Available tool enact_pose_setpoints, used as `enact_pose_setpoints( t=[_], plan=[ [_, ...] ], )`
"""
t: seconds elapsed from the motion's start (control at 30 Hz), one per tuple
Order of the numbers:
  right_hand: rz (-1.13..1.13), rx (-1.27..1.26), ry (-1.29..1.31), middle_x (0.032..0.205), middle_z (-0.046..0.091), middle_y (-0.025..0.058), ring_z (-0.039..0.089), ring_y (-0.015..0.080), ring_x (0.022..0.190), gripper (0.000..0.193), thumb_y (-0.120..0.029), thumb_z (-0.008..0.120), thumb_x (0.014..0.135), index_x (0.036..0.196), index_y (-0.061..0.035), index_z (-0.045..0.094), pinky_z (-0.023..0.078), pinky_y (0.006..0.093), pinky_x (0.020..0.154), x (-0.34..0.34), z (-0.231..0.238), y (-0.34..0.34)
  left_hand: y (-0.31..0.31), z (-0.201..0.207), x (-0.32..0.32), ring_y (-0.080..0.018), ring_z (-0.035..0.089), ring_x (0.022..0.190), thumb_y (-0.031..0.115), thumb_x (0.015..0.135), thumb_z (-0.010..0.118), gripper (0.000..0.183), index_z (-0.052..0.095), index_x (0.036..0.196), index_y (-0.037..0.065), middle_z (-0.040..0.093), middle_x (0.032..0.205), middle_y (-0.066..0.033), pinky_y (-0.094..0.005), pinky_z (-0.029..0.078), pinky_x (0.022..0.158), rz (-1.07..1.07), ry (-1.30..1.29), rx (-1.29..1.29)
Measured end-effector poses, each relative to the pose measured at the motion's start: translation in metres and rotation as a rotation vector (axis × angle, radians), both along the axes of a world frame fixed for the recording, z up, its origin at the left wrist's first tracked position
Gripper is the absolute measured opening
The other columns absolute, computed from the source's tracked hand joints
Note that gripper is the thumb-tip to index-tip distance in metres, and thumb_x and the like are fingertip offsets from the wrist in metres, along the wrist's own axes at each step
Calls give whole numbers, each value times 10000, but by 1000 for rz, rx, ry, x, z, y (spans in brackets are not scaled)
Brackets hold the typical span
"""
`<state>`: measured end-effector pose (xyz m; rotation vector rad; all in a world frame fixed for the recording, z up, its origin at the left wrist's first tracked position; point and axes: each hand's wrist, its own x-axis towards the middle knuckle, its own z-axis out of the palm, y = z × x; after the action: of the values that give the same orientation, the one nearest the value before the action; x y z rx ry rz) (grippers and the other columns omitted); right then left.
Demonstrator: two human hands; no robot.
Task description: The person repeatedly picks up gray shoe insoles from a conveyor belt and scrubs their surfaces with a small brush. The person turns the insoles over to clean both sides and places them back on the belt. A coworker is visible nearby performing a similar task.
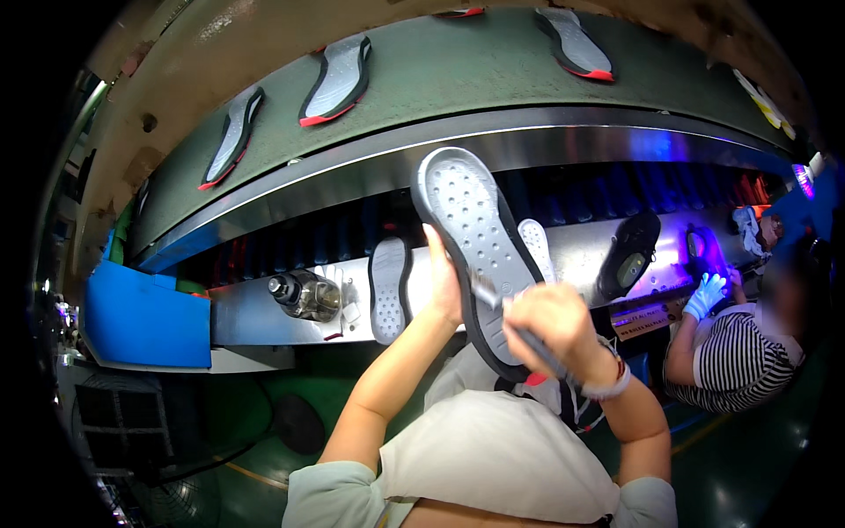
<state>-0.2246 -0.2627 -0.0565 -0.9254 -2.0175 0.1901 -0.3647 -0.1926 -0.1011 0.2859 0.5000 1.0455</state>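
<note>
A large shoe sole (466, 207) with a grey dimpled inner face and a black rim is tilted upright in front of me. My left hand (445, 280) is closed on its left edge. In my right hand (556, 327), a brush (484, 289) with a dark handle is gripped, its bristle end at the sole's inner face around the middle. A red patch shows at the sole's lower end. Behind it, another grey dimpled sole (388, 290) lies on the metal shelf (242, 308), left of my left hand. Part of a pale dimpled piece (534, 242) shows to the right.
Beyond the metal rail (370, 167), a green conveyor belt (449, 75) carries several soles. A dark-capped clear bottle (308, 295) stands on the shelf at left, near a blue box (150, 317). To the right are a black shoe (629, 255) and a co-worker in stripes (739, 365) wearing a blue glove.
</note>
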Motion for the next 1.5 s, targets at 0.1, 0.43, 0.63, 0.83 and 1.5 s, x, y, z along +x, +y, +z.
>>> enact_pose_setpoints(
  t=[0.1,0.43,0.63,0.83,1.5],
  plan=[
    [207,-141,-34,665,565,53,558,198,673,140,-19,621,551,669,-48,551,410,283,580,1,8,-30,6,-8,-20,-216,489,971,686,721,220,765,400,1163,87,503,1074,-90,-360,395,839,-7,-130,104],
    [200,-292,305,736,600,86,574,206,705,157,0,626,598,748,-30,592,439,286,666,8,25,6,6,11,-1,-331,443,1021,744,667,163,908,300,1217,34,430,1136,-193,-437,349,881,17,-15,215],
    [196,-463,413,756,601,103,574,202,749,162,13,631,614,771,-16,603,442,280,692,27,20,2,19,16,-7,-338,448,994,733,678,189,892,305,1208,25,435,1119,-200,-440,347,872,199,-13,274],
    [397,-599,364,789,606,81,561,189,782,186,19,645,609,785,-29,609,437,279,715,39,20,-12,30,14,-20,-342,405,1049,728,677,232,894,263,1237,33,391,1169,-209,-430,308,911,242,26,346],
    [387,-962,1357,904,555,169,555,222,860,150,19,549,719,863,35,510,457,332,773,24,-8,-17,-21,26,9,-310,412,1072,694,692,305,869,267,1246,25,354,1224,-166,-456,319,913,53,-72,383]
  ],
)
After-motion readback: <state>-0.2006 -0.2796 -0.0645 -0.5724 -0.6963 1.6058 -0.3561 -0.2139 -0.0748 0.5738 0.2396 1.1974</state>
